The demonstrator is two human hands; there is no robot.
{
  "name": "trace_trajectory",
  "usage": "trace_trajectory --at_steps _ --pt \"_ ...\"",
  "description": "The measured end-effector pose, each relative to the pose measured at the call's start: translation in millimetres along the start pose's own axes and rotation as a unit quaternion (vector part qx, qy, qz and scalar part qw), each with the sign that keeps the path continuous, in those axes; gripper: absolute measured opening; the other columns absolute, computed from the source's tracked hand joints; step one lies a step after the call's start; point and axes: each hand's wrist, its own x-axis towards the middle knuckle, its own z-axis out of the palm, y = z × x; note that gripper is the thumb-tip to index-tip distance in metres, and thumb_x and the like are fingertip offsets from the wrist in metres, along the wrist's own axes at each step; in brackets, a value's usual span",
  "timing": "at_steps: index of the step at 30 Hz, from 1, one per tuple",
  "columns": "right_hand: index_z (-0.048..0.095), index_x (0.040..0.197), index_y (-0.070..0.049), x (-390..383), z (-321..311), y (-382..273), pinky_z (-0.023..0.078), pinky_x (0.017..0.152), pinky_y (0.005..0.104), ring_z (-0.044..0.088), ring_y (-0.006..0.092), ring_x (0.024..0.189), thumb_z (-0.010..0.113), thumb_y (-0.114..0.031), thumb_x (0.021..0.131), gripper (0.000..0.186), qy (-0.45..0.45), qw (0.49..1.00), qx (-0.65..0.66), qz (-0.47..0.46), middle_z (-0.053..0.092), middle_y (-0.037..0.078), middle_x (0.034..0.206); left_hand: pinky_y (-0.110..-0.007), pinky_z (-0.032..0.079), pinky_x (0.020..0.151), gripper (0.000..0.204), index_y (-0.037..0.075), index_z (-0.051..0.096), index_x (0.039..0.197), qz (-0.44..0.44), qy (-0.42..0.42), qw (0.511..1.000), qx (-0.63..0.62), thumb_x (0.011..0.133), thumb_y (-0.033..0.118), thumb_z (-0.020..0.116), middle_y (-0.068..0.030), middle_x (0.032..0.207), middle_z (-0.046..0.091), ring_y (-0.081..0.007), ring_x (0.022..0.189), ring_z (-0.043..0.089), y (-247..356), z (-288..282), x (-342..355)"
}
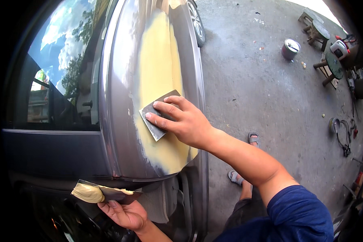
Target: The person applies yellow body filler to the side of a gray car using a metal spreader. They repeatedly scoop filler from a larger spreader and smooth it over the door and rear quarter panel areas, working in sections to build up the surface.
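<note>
Fingers (168,109) of the right hand (191,124) hold a dark spreader (154,128) against yellow filler (159,60); the left hand (128,216) pinches a plate (116,195) of putty (88,193).

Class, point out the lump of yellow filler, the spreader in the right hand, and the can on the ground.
Lump of yellow filler (88,193): head view, its middle.
Spreader (155,131): head view, blade near its lower corner.
Can (287,53): head view, side wall.

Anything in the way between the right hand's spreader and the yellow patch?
Nothing visible. The right hand has the dark spreader over the yellow patch, apparently right against it. The left hand and its plate of paste are clear of the patch, toward the lower left.
</note>
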Motion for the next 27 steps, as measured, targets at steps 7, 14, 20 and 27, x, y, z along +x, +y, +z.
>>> trace_trajectory --at_steps 7,14,20,27 --pt "0.063 0.121 -0.018 -33.3 -2.0 -37.9 0.050 0.089 0.0395 0.053 0.0293 0.105 0.059 -0.011 0.077 0.045 -0.018 1.000 0.011 0.013 0.057 0.008 0.121 -0.038 0.037 0.108 0.046 -0.002 0.037 0.138 -0.013 -0.022 1.000 -0.011 0.095 0.009 0.048 -0.0134 0.137 0.048 -0.0247 0.122 0.050 0.4 -25.0 -15.5" --pt "0.062 0.121 -0.017 -67.5 -3.6 -70.5 0.048 0.086 0.0413 0.050 0.0296 0.106 0.061 -0.011 0.075 0.046 -0.038 0.998 0.031 0.025 0.055 0.008 0.122 -0.038 0.038 0.106 0.040 -0.001 0.042 0.135 -0.013 -0.039 0.999 -0.025 0.098 0.012 0.049 -0.0129 0.133 0.051 -0.0232 0.119 0.051 4.6 -33.1 -30.9" --pt "0.062 0.123 -0.018 -91.7 -8.3 -97.8 0.048 0.086 0.0415 0.051 0.0294 0.105 0.060 -0.009 0.076 0.047 -0.052 0.997 0.047 0.039 0.055 0.008 0.124 -0.037 0.039 0.104 0.039 0.000 0.042 0.134 -0.027 -0.034 0.999 -0.021 0.098 0.012 0.049 -0.0125 0.132 0.052 -0.0229 0.117 0.053 10.0 -36.8 -41.7" --pt "0.060 0.126 -0.019 -118.0 -8.2 -116.0 0.048 0.086 0.0438 0.052 0.0301 0.107 0.060 -0.009 0.075 0.052 -0.073 0.995 0.056 0.043 0.053 0.008 0.127 -0.040 0.037 0.108 0.046 -0.001 0.038 0.138 -0.042 -0.032 0.998 -0.021 0.094 0.010 0.050 -0.0132 0.136 0.049 -0.0261 0.122 0.051 10.8 -44.7 -51.1"
